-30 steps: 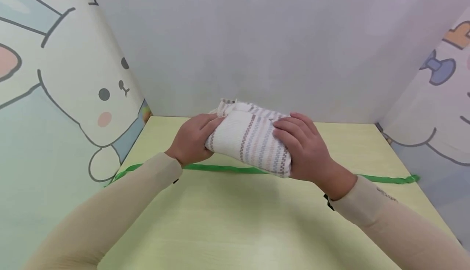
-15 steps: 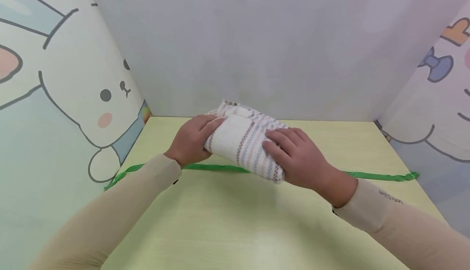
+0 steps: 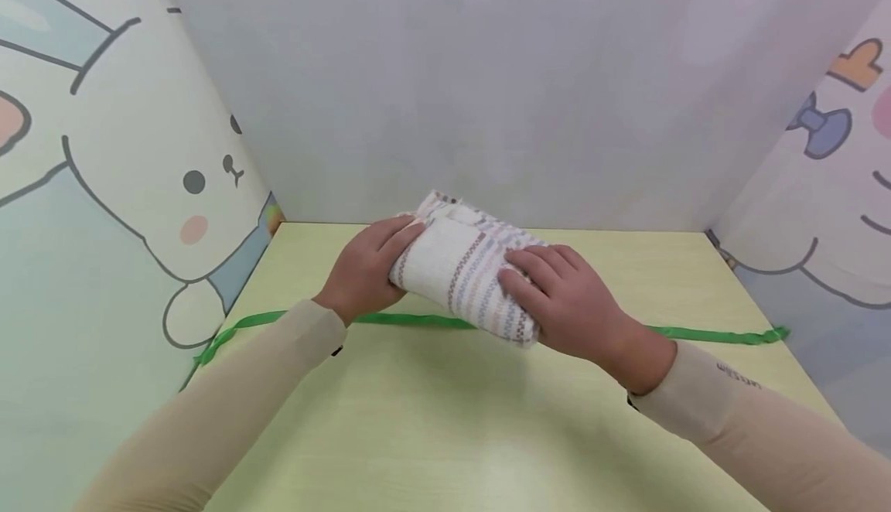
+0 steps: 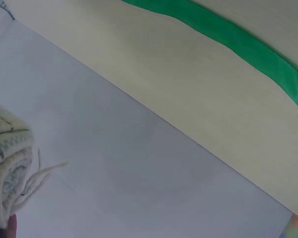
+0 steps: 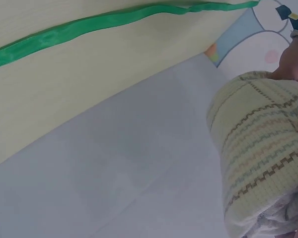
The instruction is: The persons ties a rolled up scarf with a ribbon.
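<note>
1. From where I stand, a person holds a thick, folded white knit cloth with brown, blue and pink stripes [image 3: 445,261] between both hands, up in the air over the pale yellow-green wooden tabletop [image 3: 390,435].

2. The left hand [image 3: 369,264] grips the cloth's left end, its thumb lying along the near face; its other fingertips are hidden behind the fabric.

3. The right hand [image 3: 574,299] clasps the right end, its fingers bent over the top; I cannot make out its thumb from the head view.

4. The cloth slants, its right end lower and nearer the person than its left. In the left wrist view its end shows layers coiled like a roll, with thin cream loose threads [image 4: 53,167] hanging off.

5. A long, narrow green fabric ribbon [image 3: 710,335] runs across the tabletop, passing behind the cloth's lower edge as the head camera sees it.

6. Long beige sleeves [image 3: 223,411] cover both arms, the right one bearing small dark lettering near the cuff.

7. A plain grey wall [image 3: 487,94] rises behind, with a white-rabbit cartoon panel [image 3: 132,187] on the left and another cartoon panel with a blue bow [image 3: 821,210] on the right.
</note>
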Demonstrator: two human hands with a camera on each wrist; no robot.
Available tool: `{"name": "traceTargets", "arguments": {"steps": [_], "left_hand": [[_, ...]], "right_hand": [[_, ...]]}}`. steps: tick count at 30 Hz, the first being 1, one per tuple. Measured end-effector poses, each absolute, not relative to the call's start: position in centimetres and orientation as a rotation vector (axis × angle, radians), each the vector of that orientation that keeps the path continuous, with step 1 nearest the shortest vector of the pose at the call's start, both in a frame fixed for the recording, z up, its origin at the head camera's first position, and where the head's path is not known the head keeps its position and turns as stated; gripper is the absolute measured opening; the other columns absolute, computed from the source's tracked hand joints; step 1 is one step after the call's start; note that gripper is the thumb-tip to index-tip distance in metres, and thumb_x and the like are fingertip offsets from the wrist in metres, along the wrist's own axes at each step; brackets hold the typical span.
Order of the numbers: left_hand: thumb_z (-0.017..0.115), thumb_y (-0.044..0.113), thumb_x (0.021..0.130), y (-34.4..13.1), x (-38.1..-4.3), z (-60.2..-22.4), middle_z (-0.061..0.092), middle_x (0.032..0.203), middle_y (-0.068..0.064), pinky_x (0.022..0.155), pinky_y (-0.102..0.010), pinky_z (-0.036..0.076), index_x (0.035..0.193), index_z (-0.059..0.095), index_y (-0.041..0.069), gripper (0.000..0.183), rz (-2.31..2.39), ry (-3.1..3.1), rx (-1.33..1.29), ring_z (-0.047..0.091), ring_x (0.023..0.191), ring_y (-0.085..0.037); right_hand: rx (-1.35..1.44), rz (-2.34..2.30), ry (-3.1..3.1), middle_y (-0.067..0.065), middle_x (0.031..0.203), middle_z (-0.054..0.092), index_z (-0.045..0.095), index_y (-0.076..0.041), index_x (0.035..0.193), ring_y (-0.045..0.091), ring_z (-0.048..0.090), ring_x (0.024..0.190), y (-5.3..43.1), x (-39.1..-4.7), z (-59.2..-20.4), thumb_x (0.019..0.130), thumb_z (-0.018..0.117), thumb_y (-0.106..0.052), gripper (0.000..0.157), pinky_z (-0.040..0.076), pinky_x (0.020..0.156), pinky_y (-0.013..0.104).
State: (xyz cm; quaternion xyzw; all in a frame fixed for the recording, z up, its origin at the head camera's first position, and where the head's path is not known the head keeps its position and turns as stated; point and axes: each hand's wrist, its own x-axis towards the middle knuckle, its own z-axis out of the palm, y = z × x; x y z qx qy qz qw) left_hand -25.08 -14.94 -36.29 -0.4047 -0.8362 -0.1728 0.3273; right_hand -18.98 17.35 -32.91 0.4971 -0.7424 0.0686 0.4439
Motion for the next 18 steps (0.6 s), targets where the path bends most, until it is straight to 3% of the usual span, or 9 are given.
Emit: {"name": "traceTargets", "arguments": {"steps": [12, 18], "left_hand": [[0.081, 0.015, 0.085, -13.4, -24.5, -36.9, 0.044, 0.154, -0.011, 0.110, -0.047, 0.044, 0.152, 0.045, 0.011, 0.076, -0.820, -2.485, -0.691, 0.043, 0.140, -0.030], [0.072, 0.023, 0.094, -12.9, -24.2, -37.2, 0.041, 0.153, -0.004, 0.108, -0.044, 0.044, 0.157, 0.037, 0.020, 0.072, -1.211, -2.597, -0.525, 0.047, 0.133, -0.023]], "right_hand": [[1.163, 0.178, -1.827, 0.022, 0.114, 0.068, 0.061, -0.002, 0.114, 0.044, 0.067, 0.098, 18.1, -20.1, -33.2, 0.107, 0.052, -0.023, 0.024, 0.055, 0.074, 0.057], [1.129, 0.122, -1.891, 0.021, 0.113, 0.068, 0.061, -0.003, 0.114, 0.042, 0.067, 0.100, 18.7, -20.1, -33.6, 0.108, 0.049, -0.028, 0.028, 0.056, 0.076, 0.056]]}}
